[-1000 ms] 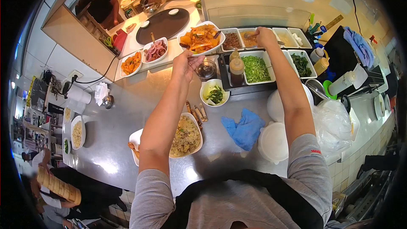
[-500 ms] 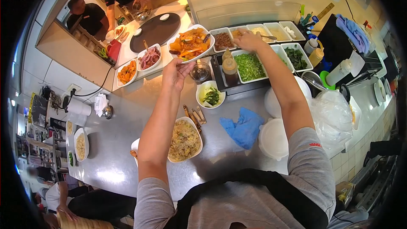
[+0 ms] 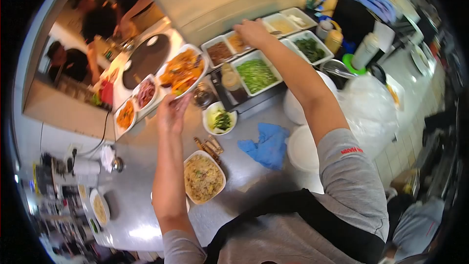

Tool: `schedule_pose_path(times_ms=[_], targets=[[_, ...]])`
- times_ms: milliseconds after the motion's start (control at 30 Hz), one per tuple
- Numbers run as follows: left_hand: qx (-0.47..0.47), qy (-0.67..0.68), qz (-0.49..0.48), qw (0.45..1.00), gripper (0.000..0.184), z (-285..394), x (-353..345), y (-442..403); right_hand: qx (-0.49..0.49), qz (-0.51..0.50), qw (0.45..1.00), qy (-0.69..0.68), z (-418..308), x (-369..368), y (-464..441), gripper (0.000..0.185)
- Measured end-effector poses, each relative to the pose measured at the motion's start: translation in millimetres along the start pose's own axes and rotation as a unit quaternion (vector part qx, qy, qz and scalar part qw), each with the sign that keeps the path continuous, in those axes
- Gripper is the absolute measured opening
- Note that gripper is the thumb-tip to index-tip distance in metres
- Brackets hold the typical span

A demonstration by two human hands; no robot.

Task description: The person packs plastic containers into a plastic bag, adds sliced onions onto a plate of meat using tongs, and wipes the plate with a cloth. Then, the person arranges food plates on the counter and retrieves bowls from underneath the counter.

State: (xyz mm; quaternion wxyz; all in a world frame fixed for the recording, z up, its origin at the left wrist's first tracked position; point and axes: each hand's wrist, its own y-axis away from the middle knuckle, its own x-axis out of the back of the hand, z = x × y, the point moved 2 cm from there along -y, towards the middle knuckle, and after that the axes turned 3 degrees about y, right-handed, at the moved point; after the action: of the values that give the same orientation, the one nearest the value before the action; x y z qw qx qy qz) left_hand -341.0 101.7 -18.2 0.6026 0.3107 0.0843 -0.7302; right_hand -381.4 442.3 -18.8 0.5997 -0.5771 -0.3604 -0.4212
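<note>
My left hand (image 3: pixel 172 113) holds a white dish (image 3: pixel 199 79) from below, at its near edge. Orange-red glazed food (image 3: pixel 183 71) with vegetable pieces fills that dish, which is tilted. Over at the topping containers, my right hand (image 3: pixel 253 33) is at a white tub of orange-brown bits (image 3: pixel 238 44), its fingers curled downward; whatever is between the fingertips is hidden. Beside this tub are one of brown crumbly topping (image 3: pixel 218 54) and one of chopped green onion (image 3: pixel 256 75). Below the left hand's dish sits a glass jar (image 3: pixel 203 96).
Fried rice in a white bowl (image 3: pixel 205 177) stands on the steel counter (image 3: pixel 137 186). Nearby are a bowl of greens (image 3: pixel 220 118), a blue cloth (image 3: pixel 266 145) and white lids (image 3: pixel 304 149). Sauce bottles (image 3: pixel 365 51) stand at right. People work beyond the opening at upper left.
The view has turned, so the counter appears rotated and shifted left. My left hand still holds the dish. My right hand's fingers are more curled at the topping tubs.
</note>
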Motion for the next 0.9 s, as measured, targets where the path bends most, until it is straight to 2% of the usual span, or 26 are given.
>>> schedule_pose_path(times_ms=[33,133,167,200,233,267,300,333,367,400,433,467,567,633,733,767,833,900], targets=[[-0.002,-0.004,-0.004,1.0,0.021,0,0,4,0.01,0.003,0.999,-0.051,11,4,5,0.034],[-0.014,-0.013,-0.004,1.0,0.02,1,1,23,-0.02,0.037,0.999,0.016,76,23,10,0.045],[-0.012,-0.018,-0.006,1.0,0.02,2,4,30,-0.047,0.023,0.998,0.037,92,60,28,0.057],[-0.013,-0.023,-0.007,1.0,0.02,5,7,38,-0.128,-0.024,0.987,0.094,117,76,38,0.055],[-0.013,-0.022,-0.021,0.999,0.02,7,5,48,-0.166,-0.036,0.98,0.101,161,70,41,0.055],[-0.015,-0.021,-0.031,0.999,0.021,7,1,60,-0.277,-0.077,0.955,0.075,169,102,61,0.058],[-0.02,-0.021,-0.037,0.999,0.022,7,0,73,-0.336,-0.034,0.94,0.053,176,119,83,0.058],[-0.016,-0.019,-0.05,0.998,0.027,7,-1,82,-0.348,-0.056,0.935,0.032,229,89,89,0.052],[-0.01,-0.012,-0.061,0.998,0.029,5,-4,92,-0.232,-0.049,0.971,-0.017,276,54,95,0.051],[-0.005,-0.005,-0.074,0.997,0.032,3,-8,102,-0.281,-0.095,0.955,-0.01,223,99,114,0.056],[-0.003,-0.005,-0.072,0.997,0.032,1,-11,111,-0.254,-0.181,0.948,0.061,258,65,117,0.059],[-0.001,-0.004,-0.074,0.997,0.032,-1,-16,120,-0.305,-0.158,0.939,0.016,271,40,126,0.054],[0.017,0.003,-0.089,0.996,0.031,-12,-23,142,-0.432,-0.107,0.894,-0.053,259,12,153,0.057],[0.025,-0.002,-0.097,0.995,0.032,-17,-25,156,-0.46,-0.057,0.884,-0.061,250,2,158,0.059],[0.033,-0.028,-0.093,0.995,0.032,-22,-24,171,-0.461,0.005,0.887,-0.038,241,13,153,0.068],[0.036,-0.03,-0.083,0.995,0.032,-24,-22,175,-0.451,0.048,0.888,-0.078,239,26,151,0.07],[0.046,-0.036,-0.069,0.996,0.031,-29,-21,182,-0.398,0.132,0.901,-0.115,213,77,136,0.068],[0.042,-0.037,-0.074,0.996,0.029,-35,-23,187,-0.297,0.258,0.895,-0.21,211,110,121,0.068]])
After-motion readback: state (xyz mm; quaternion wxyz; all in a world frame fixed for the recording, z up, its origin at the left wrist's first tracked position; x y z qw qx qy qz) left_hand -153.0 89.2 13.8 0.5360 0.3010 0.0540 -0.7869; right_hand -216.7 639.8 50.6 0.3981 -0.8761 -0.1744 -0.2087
